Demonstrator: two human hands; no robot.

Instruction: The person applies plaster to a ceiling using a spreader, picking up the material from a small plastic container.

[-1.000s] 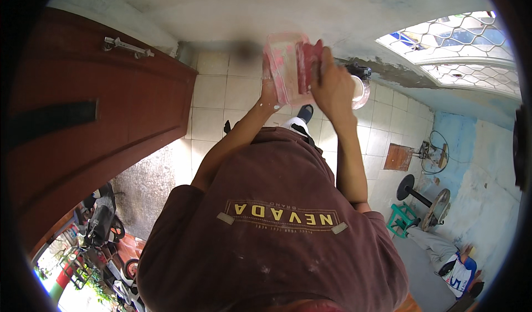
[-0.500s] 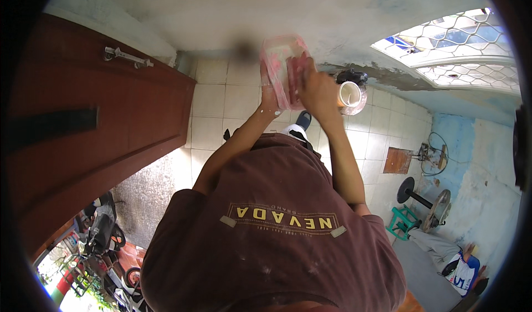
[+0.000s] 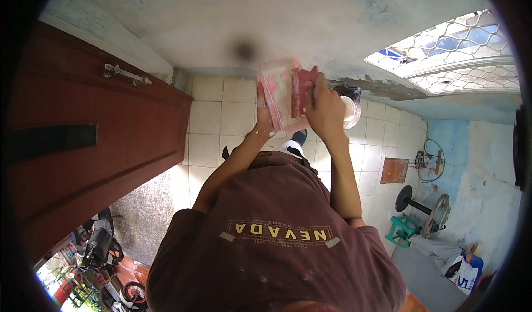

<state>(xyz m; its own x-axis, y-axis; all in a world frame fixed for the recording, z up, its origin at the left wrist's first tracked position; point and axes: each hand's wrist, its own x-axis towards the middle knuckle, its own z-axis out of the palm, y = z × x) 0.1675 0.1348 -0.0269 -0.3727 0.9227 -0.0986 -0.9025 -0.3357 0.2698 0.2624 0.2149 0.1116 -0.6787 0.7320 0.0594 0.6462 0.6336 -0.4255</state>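
My left hand grips a pinkish see-through plastic tub by its left side, and whitish paste smears its inside. Within the tub's right part is a red, wide-bladed scraper with a notched top edge. My right hand is closed round the scraper's right side. White specks of paste dot my left wrist. Just right of my right hand stands a white-rimmed cup or bucket, partly hidden by that hand.
A patched wall rises in front, with a meshed window at right. The brown door stands at left, over pale floor tiles. On the right are a green stool and a person; a motorcycle is at lower left.
The tub and both hands sit slightly lower in the picture. The scraper, blurred before, now shows clearly, its blade standing along the tub's right part.
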